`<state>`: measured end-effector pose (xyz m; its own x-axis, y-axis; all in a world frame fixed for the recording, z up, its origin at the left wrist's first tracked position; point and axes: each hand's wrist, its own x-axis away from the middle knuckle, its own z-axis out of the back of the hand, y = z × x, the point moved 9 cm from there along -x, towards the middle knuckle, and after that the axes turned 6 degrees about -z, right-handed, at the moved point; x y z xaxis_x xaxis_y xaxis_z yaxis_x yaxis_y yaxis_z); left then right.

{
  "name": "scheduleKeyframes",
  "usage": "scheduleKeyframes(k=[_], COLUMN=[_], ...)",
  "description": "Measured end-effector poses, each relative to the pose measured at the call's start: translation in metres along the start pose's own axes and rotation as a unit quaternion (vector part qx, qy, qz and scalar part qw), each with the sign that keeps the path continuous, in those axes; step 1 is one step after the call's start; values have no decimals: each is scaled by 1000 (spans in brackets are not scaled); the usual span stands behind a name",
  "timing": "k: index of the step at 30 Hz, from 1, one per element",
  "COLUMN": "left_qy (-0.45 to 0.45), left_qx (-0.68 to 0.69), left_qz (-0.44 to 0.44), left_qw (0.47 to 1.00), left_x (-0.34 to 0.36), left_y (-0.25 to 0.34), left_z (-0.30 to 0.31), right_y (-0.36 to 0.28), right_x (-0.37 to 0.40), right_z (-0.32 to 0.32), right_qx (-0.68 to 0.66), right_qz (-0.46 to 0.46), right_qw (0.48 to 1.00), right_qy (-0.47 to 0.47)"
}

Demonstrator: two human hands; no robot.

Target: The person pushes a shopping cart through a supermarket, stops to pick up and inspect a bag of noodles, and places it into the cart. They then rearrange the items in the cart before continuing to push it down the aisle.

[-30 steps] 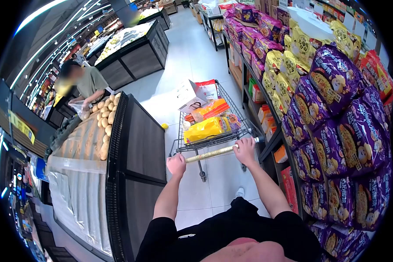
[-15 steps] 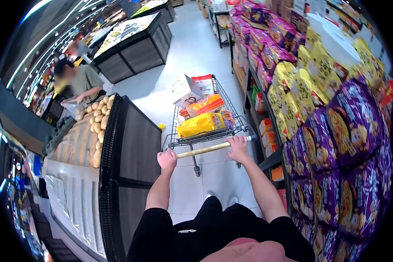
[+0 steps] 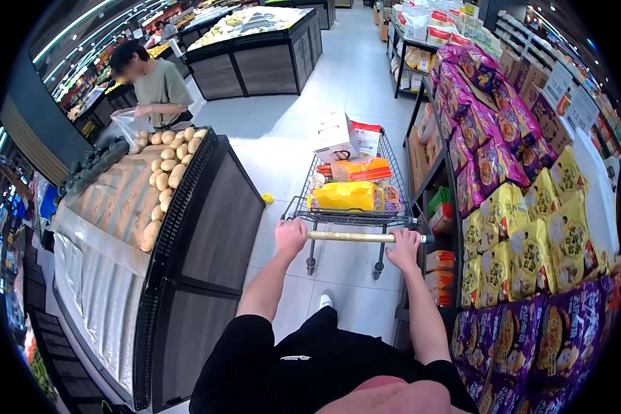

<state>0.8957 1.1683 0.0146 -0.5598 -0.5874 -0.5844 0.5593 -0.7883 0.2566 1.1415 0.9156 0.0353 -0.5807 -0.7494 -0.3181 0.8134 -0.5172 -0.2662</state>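
The left hand (image 3: pixel 290 237) is closed over the left end of the pale round push bar (image 3: pixel 352 237), and the right hand (image 3: pixel 403 247) is closed over its right end, with the fingers (image 3: pixel 397 238) wrapped round the bar on each side. The grey wire shopping cart (image 3: pixel 393 155) stands straight ahead of the person on the pale tiled floor (image 3: pixel 283 131). It is in the lane between the dark slatted produce stand (image 3: pixel 214 207) on the left and the rack of purple snack bags (image 3: pixel 486 148) and yellow snack bags (image 3: pixel 524 241) on the right. The cart sits nearer the rack, and its right side looks just beside the lower shelves.

To push it well, I judge that both hands should press evenly, with a touch more from the right hand so the nose drifts away from the rack. A small yellow object (image 3: pixel 267 198) lies on the floor near the cart's left front corner, so the wheels should pass to the right of it.

The white cardboard carton (image 3: pixel 332 136) rides high and tilted at the front, above the orange packet (image 3: pixel 359 169) and the long yellow packet (image 3: pixel 348 195). A smooth pace without jolts would suit it.

A person in a grey-green shirt (image 3: pixel 160 86) stands at the far end of the stand by the heap of potatoes (image 3: pixel 169 165), well apart from the cart, and is worth giving room
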Motion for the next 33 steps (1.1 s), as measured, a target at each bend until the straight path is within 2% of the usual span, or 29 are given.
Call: scheduleKeyframes(k=[7, 9, 18, 20, 25, 29, 33], left_qy=[-10, 25, 4, -3, 3, -10, -44], left_qx=[41, 50, 43, 34, 17, -20, -17], left_qz=[-14, -22, -35, -36, -27, -22, 19], left_qw=[999, 998, 998, 999, 999, 999, 999], left_x=[-75, -96, -184, -202, -248, -296, -323], left_y=[-13, -13, -17, -18, -26, -28, -36], left_z=[-49, -52, -106, -120, -159, -180, -201], right_y=[20, 23, 57, 63, 72, 85, 104], right_x=[-84, -107, -205, -226, -279, -329, -378], right_z=[-23, -27, -52, -56, -58, -67, -85], right_qx=[40, 30, 21, 25, -4, 53, 51], right_qz=[-30, -33, -68, -48, -39, -46, -23], right_qw=[999, 999, 997, 998, 999, 998, 998], right_qy=[-4, -1, -21, 16, 34, 3, -20])
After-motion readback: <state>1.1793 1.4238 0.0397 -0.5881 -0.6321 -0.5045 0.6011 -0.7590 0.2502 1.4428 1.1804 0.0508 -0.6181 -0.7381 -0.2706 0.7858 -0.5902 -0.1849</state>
